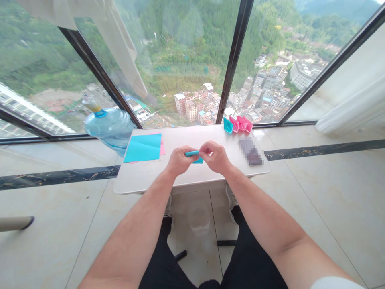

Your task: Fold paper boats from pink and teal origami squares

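Between my hands, just above the middle of the white table (156, 176), is a small folded piece of blue paper (191, 153). My left hand (180, 159) is closed on its left part, with the thumb along the near side. At its right end, the fingertips of my right hand (214, 155) pinch the paper's edge. A lower flap of the same blue colour shows below the fingers; how the folds run there is partly hidden by my hands.
Blue sheets (142, 147) lie over pink sheets (163, 149) at the table's left. Folded paper shapes, a blue one (227, 125) and several pink ones (241, 124), stand at the back right. A blurred-out dark flat object (251, 151) lies nearer. A big water bottle (110, 126) stands beside the window.
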`<state>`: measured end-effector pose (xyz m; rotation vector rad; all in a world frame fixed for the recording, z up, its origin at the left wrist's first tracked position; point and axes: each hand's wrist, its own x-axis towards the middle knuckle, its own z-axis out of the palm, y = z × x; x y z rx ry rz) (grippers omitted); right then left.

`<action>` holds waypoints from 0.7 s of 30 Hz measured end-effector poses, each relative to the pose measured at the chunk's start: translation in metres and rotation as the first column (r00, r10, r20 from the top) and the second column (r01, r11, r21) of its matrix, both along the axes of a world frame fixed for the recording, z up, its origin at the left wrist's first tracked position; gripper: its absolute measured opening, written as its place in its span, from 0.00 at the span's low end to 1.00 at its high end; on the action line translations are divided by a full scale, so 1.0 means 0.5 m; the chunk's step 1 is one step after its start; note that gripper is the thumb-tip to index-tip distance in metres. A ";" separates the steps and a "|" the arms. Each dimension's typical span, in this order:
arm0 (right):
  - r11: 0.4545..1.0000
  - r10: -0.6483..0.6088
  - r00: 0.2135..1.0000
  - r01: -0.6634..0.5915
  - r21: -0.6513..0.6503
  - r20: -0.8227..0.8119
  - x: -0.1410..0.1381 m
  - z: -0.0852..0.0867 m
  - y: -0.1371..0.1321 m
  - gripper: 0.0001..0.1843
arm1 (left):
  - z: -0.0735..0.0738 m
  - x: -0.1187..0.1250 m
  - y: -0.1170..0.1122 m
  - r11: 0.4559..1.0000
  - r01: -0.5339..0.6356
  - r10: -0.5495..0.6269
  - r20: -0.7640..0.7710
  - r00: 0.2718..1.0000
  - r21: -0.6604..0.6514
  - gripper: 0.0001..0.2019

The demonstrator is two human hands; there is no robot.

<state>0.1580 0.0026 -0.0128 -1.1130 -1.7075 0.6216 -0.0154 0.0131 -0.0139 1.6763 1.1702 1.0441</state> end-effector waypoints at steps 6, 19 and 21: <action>0.991 -0.054 0.995 0.043 -0.124 -0.087 -0.004 0.001 -0.001 0.01 | 0.006 0.004 -0.004 0.997 -0.014 0.021 0.096 0.995 -0.081 0.11; 0.967 -0.119 0.984 0.083 -0.242 -0.135 0.000 -0.001 0.003 0.08 | 0.015 0.009 -0.007 0.962 -0.072 0.158 0.319 0.934 -0.265 0.17; 0.965 -0.123 0.985 0.089 -0.247 -0.125 -0.001 0.001 0.003 0.07 | 0.015 0.009 -0.006 0.961 -0.072 0.160 0.326 0.932 -0.266 0.17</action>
